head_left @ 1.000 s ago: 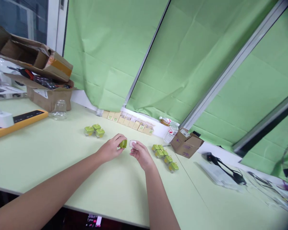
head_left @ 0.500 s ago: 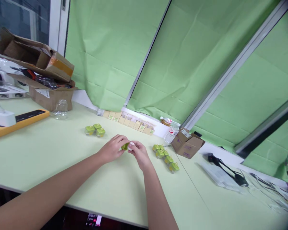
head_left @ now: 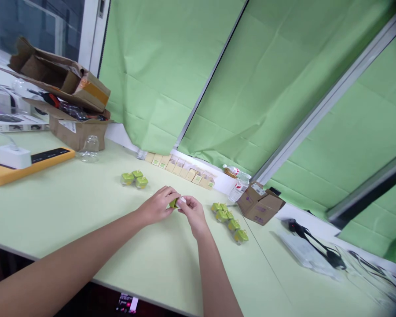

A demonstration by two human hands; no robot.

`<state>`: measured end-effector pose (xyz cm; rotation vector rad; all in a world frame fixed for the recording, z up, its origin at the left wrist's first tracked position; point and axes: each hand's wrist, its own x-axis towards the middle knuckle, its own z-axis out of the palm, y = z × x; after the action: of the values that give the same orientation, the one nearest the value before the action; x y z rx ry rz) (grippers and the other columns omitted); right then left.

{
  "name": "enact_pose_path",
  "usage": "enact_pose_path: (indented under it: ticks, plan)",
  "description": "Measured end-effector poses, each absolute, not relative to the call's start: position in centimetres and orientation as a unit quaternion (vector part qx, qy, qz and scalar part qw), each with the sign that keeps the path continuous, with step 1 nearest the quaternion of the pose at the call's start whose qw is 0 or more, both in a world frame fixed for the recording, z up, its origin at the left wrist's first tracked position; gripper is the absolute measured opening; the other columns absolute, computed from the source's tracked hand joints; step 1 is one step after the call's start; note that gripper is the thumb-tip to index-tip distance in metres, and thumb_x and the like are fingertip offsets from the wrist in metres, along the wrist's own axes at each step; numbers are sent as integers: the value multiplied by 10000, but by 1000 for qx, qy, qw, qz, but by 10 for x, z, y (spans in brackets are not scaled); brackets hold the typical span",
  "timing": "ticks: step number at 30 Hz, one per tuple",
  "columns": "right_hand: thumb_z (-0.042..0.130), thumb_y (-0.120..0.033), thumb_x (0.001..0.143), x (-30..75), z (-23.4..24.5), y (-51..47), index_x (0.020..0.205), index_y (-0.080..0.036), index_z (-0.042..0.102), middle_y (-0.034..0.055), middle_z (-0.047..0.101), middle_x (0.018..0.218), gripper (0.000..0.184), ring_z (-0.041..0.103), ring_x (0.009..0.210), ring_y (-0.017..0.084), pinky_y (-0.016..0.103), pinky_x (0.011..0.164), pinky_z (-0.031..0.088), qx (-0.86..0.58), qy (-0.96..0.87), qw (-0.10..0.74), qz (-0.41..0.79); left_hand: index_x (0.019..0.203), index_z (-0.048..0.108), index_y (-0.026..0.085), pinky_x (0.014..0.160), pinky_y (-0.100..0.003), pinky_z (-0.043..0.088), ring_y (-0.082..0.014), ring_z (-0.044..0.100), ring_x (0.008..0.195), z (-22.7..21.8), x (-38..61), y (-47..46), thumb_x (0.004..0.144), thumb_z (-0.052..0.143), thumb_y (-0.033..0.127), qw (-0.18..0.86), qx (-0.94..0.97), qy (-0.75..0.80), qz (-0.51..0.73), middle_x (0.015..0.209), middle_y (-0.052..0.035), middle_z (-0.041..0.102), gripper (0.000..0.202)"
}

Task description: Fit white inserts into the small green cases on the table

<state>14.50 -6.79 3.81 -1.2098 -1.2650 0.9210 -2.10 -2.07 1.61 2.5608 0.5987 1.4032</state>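
Observation:
Above the middle of the table, my left hand [head_left: 159,205] is closed on a small green-lidded container [head_left: 173,203], mostly hidden by the fingers. From the other side, my right hand [head_left: 194,214] pinches a small white piece [head_left: 181,200] right against the container; its kind is too small to tell. Farther left sits a small group of clear containers with green lids [head_left: 134,179]. To the right of my hands stand several more green-lidded containers [head_left: 229,222] in a staggered cluster, yellow showing in them.
Small tan boxes [head_left: 181,169] line the wall. Plastic bottles [head_left: 238,189] and a cardboard box [head_left: 260,204] stand at the back right, near black cables [head_left: 317,246]. At left are an orange power strip [head_left: 51,156], a clear jar [head_left: 90,149] and stacked cardboard boxes [head_left: 75,132].
The view has shifted slightly, so the scene sits a little farther right and lower. Both hands stay together around the green-lidded container, with the fingers only slightly moved.

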Motion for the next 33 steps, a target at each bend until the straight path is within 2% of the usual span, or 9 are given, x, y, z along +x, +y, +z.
enact_pose_path:
  ticks: [12,20,23,26,28,33]
  plan:
    - [751,-467,696,145,33,-66,947,-166,700,49,681,843,395,615,775,168,317,723,533,-529,-566,519,360,1131,558,210,857,-339,454,-210,504,972,16,-24,-20,806,530,66,73,866,199,452,993,-64,532,357]
    - [669,-439,777,145,24,-61,1029,-214,733,58,665,926,344,630,855,197,328,763,549,-541,-645,490,227,1160,559,221,866,-339,467,-214,513,997,12,-24,-16,801,550,72,96,862,190,460,1003,-66,546,389]
    - [663,-417,785,141,22,-61,1121,-209,682,85,636,1043,396,635,914,206,316,740,566,-545,-652,486,201,1158,559,222,882,-349,466,-215,522,997,12,-23,-15,809,562,97,110,849,203,475,1009,-62,560,370]
    - [703,-348,750,139,23,-64,1237,-205,565,93,626,1109,527,648,907,197,311,736,572,-526,-655,501,209,1147,554,217,901,-346,463,-210,532,1009,13,-23,-15,783,588,94,129,828,220,499,1046,-60,565,385]
    - [703,-297,746,138,26,-66,1225,-214,525,81,634,1102,517,657,889,183,309,756,568,-499,-660,513,228,1147,552,214,907,-341,462,-208,534,1019,14,-23,-15,762,609,88,136,823,227,504,1063,-58,568,410]
    - [675,-253,760,137,32,-68,1073,-214,554,56,648,1021,338,659,863,167,291,758,559,-468,-662,535,239,1154,569,234,921,-345,461,-211,540,1044,18,-26,-16,781,616,114,123,826,225,502,1084,-50,590,395]
